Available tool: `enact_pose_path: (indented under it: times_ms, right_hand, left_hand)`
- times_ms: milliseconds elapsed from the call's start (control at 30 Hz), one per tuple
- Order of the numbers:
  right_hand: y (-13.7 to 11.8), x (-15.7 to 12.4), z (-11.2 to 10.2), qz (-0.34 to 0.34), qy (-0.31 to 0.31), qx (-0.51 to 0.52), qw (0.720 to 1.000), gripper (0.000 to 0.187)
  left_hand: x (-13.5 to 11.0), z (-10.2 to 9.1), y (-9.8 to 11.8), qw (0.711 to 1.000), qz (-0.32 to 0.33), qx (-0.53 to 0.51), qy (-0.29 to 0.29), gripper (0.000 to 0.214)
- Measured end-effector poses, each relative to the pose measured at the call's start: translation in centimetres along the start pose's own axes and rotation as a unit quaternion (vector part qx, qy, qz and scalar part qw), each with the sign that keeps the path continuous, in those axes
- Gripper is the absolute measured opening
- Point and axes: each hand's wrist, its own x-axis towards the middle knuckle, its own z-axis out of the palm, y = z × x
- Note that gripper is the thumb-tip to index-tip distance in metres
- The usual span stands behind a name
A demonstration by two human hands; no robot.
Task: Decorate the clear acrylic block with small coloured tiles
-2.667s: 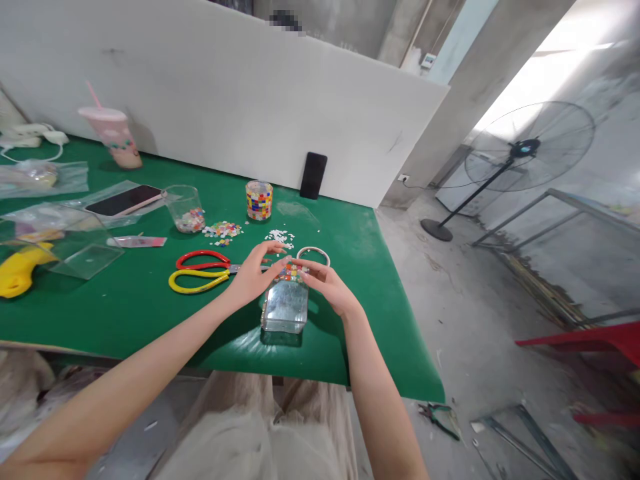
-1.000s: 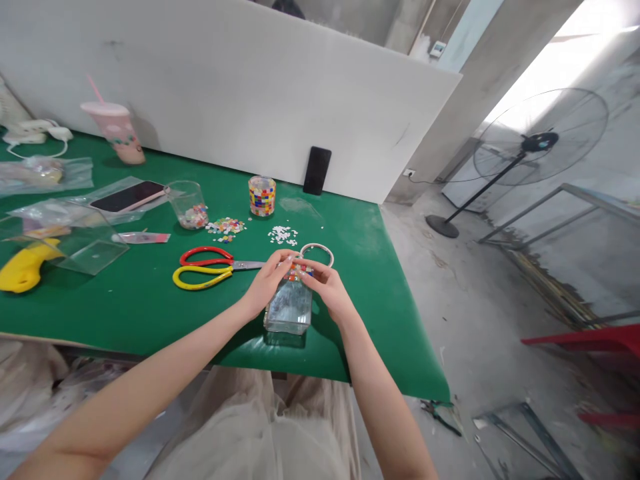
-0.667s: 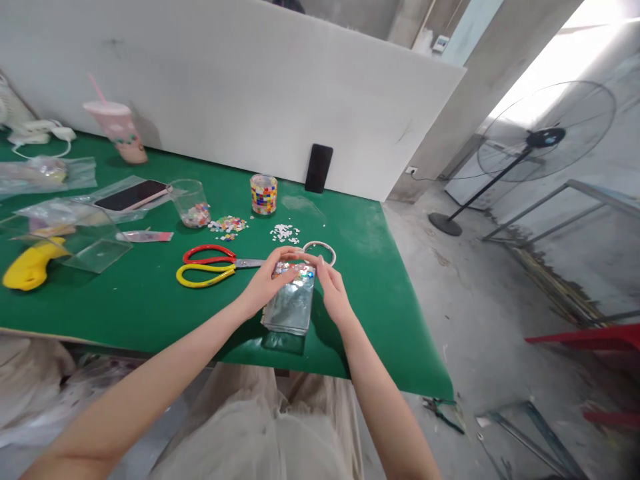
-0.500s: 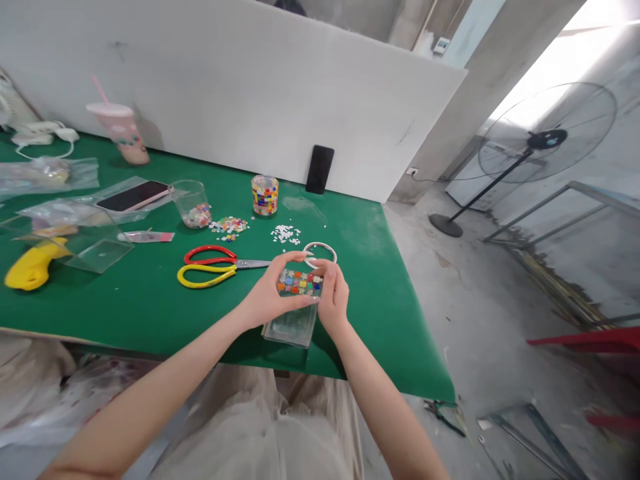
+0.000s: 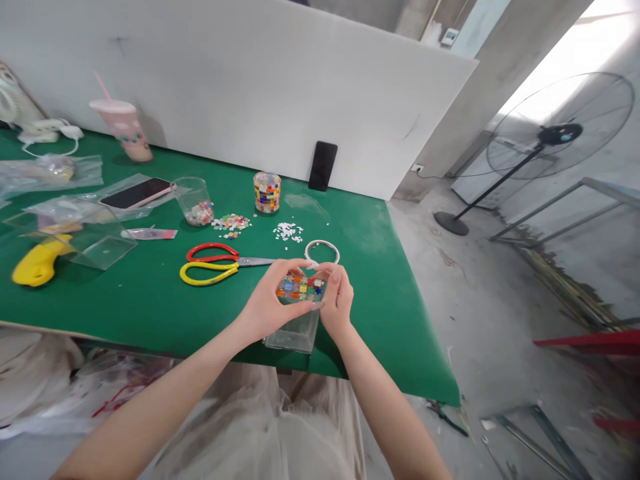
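Observation:
My left hand [image 5: 267,307] and my right hand [image 5: 336,301] hold a clear glass jar [image 5: 297,313] between them, tilted up off the green table [image 5: 140,300]. Rows of small coloured mosaic tiles [image 5: 300,288] cover the part of the jar facing me. My left thumb lies under it and my fingers curl over its top; my right fingers wrap its right side. Just beyond the hands lie a white ring [image 5: 323,251] and red and yellow scissors [image 5: 215,262].
Farther back are a tile-covered cup [image 5: 267,191], a clear cup of tiles [image 5: 195,201], loose coloured tiles [image 5: 231,225], white chips [image 5: 287,231], a black phone [image 5: 323,166] against the white board, a yellow tool [image 5: 35,260], a pink drink [image 5: 124,130]. A standing fan [image 5: 550,133] is right.
The jar lay with its length toward me under my fingertips; both hands have since lifted and turned it, so the tiled part now faces me.

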Motion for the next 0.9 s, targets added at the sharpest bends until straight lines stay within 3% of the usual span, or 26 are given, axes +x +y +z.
enact_pose_path:
  times_ms: [233, 567, 900]
  right_hand:
    - [-0.7, 0.6, 0.2, 0.055, 0.004, 0.05, 0.997, 0.046]
    - [-0.1, 1.0, 0.3, 0.101, 0.002, 0.104, 0.989, 0.051]
    - [0.2, 0.9, 0.2, 0.105, 0.006, 0.121, 0.987, 0.051]
  left_hand:
    - [0.0, 0.2, 0.4, 0.999, 0.029, 0.038, 0.014, 0.057]
    - [0.3, 0.5, 0.5, 0.991, 0.09, 0.099, 0.019, 0.044]
    - [0.2, 0.3, 0.5, 0.993, 0.072, 0.089, 0.001, 0.04]
